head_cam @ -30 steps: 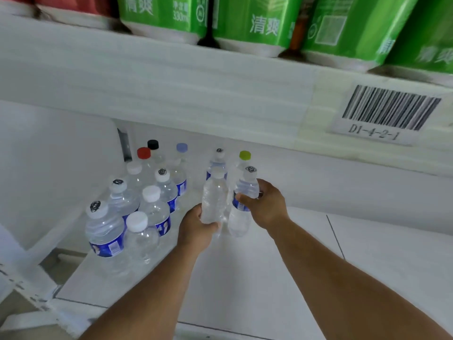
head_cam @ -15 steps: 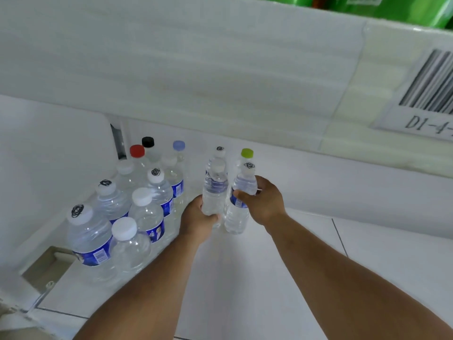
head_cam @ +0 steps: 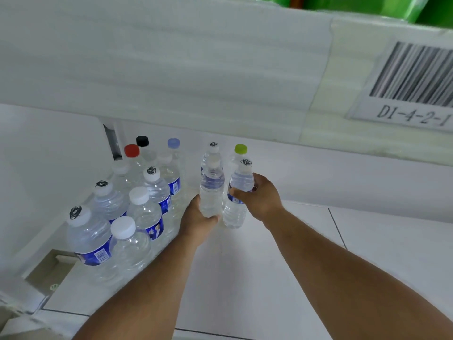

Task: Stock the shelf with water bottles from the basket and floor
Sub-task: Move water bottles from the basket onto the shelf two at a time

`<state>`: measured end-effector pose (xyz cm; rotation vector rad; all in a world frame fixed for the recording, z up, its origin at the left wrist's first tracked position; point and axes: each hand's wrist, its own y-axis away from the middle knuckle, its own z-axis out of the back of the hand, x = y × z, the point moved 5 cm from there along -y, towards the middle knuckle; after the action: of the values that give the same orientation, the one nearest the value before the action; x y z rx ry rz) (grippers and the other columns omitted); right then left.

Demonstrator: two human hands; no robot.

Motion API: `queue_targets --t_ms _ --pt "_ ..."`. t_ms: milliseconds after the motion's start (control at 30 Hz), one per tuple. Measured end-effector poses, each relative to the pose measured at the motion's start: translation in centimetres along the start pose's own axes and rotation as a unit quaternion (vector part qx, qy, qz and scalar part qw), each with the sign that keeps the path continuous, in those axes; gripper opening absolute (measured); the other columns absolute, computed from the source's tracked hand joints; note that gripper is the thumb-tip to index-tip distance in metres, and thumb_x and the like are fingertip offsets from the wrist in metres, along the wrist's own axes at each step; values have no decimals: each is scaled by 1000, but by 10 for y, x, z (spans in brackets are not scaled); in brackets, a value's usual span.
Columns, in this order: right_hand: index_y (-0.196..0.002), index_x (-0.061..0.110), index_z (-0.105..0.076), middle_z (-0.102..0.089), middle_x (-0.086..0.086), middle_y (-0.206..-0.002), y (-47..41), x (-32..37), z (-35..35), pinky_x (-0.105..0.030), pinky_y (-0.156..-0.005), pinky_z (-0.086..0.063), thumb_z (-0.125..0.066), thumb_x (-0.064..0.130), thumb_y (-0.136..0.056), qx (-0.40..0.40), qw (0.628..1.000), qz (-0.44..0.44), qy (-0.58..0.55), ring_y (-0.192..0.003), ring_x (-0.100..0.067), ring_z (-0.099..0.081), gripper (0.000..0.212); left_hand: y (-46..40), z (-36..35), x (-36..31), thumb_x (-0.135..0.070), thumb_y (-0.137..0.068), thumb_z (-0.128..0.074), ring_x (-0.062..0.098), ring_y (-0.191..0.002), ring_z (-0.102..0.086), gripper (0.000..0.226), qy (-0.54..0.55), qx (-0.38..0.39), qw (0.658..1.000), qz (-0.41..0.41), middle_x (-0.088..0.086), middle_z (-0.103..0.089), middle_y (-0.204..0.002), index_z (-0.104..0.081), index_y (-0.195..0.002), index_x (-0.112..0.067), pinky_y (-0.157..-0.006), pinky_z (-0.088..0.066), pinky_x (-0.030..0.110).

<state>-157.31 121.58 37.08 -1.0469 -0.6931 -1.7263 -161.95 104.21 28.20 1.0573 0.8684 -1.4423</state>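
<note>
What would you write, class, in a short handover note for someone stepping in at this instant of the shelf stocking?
Left hand grips a clear plastic water bottle low on its body; right hand grips a blue-labelled clear bottle with a scribbled white cap. Both stand upright on the white shelf board, in front of a green-capped bottle.
Done: a cluster of bottles stands at the left.
Left: release these two; basket and floor are out of view.

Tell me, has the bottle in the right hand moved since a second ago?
Yes. The bottle in the right hand went deeper, toward the green-capped bottle.
</note>
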Motion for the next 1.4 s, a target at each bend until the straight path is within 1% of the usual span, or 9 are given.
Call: queue_targets --t_ms 133,233,333,433,600,800,1000,1233,1400 --pt "-104 18 -64 -70 1 -96 10 -2 1 -33 -75 -54 -80 37 -74 -1 1000 -26 13 -90 -20 -67 39 15 5 -2 -21 -75 -76 13 -98 -62 53 -15 4 1000 13 -11 -63 -106 -52 -121 -29 -66 -44 18" --pt "-121 15 -54 -61 0 -121 23 -10 2 -31 -80 -50 -76 45 -80 -8 997 -61 36 -107 -21 -60 55 36 7 -7 -21 -77 -73 15 -97 -63 42 -33 11 999 10 -17 -60 -96 -51 -111 -32 -62 -41 13" --pt "-153 15 -29 -42 -3 -153 49 -20 2 -36 -103 -45 -67 47 -89 -4 993 -104 48 -135 -23 -46 81 63 10 -12 -19 -82 -69 18 -119 -57 60 -50 47 998 15 -7 -59 -128 -46 -136 -27 -83 -42 19" --pt "-155 16 -24 -40 -3 -155 87 -27 1 -29 -97 -41 -56 49 -94 12 985 -117 122 -134 -23 -46 76 97 17 -19 -25 -88 -64 18 -141 -36 79 -123 102 987 29 0 -31 -157 -21 -155 -22 -96 -34 20" --pt "-151 12 -31 -41 -7 -153 158 -18 -8 -37 -110 -32 -46 50 -97 57 948 -43 311 -140 -29 -35 68 150 37 -36 -34 -93 -57 19 -150 -19 78 -301 176 936 -49 2 -13 -165 -15 -157 -20 -119 -23 32" --pt "-157 13 -16 -13 -8 -165 225 -8 -22 -37 -122 -10 -41 52 -98 112 889 28 444 -152 -26 -6 75 202 69 -44 -38 -93 -53 20 -148 -21 72 -441 204 870 -90 -5 -8 -166 -19 -156 -27 -115 -32 41" --pt "-156 10 -20 -17 -10 -164 282 -1 -36 -32 -120 -9 -46 52 -97 121 872 98 463 -151 -24 -11 77 255 89 -30 -40 -92 -53 19 -148 -22 72 -480 184 853 -93 -4 -13 -165 -22 -155 -27 -114 -29 38" --pt "-153 6 -27 -25 -15 -161 363 -27 -60 -42 -119 -22 -48 53 -96 182 875 111 435 -148 -30 -23 76 337 106 10 -38 -87 -58 26 -134 -44 62 -505 196 839 -53 -2 -37 -154 -40 -146 -26 -104 -43 40" --pt "-150 9 -31 -29 -13 -159 424 -58 -83 -48 -116 -28 -49 55 -94 222 870 94 431 -146 -31 -26 75 393 119 56 -39 -87 -59 26 -136 -42 70 -533 233 814 4 0 -33 -158 -33 -150 -24 -108 -41 42"
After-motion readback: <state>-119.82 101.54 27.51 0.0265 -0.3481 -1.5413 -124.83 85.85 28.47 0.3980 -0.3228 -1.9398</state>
